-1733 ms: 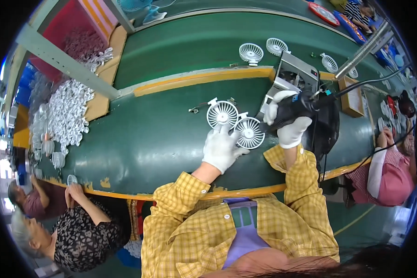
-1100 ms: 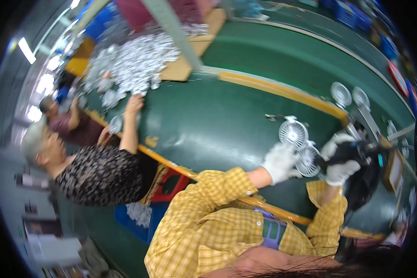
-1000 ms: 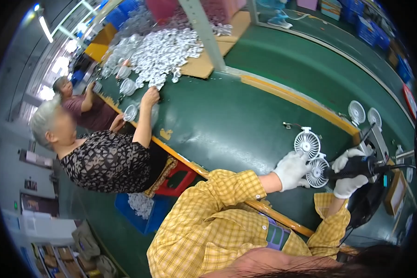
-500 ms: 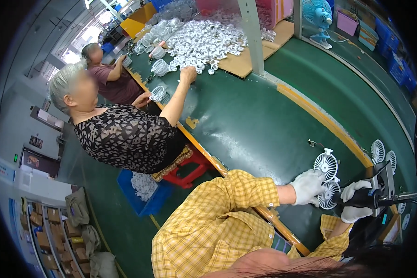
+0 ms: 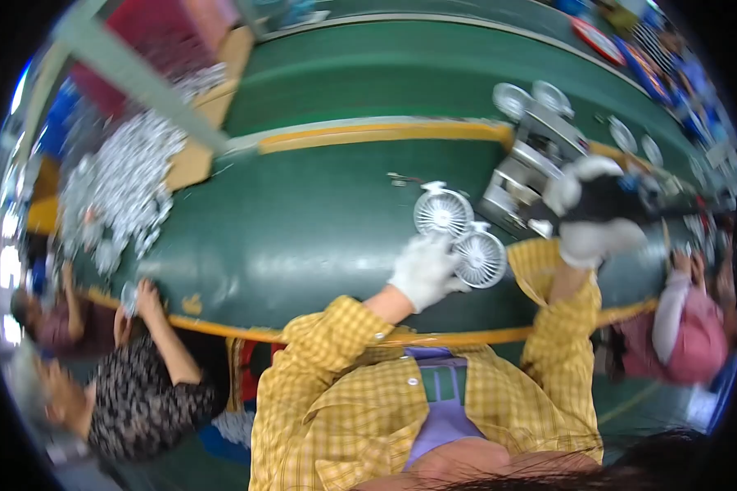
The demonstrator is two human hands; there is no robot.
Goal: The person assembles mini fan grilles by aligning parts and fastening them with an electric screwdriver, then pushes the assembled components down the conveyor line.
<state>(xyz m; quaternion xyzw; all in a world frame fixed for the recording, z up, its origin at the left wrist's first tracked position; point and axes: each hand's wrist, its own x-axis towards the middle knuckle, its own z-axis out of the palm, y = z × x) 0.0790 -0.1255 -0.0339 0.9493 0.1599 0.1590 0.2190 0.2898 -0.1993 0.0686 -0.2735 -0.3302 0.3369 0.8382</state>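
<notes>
Left of hands (image 5: 424, 272) and fans (image 5: 444, 214), blue bin (image 5: 213, 444) of white pieces (image 5: 236, 425)

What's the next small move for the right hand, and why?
Probably swing the black tool left until its nose is over the nearer white fan. The right hand already grips the tool, which is apart from the fan, over by the metal machine, while the left hand lies at the fan's edge, seemingly placed to steady it.

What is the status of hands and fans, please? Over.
Left hand touching the fans, side by side on table. Right hand gripping black tool, clear of fans. Metal device right of fans, not covering them.
</notes>
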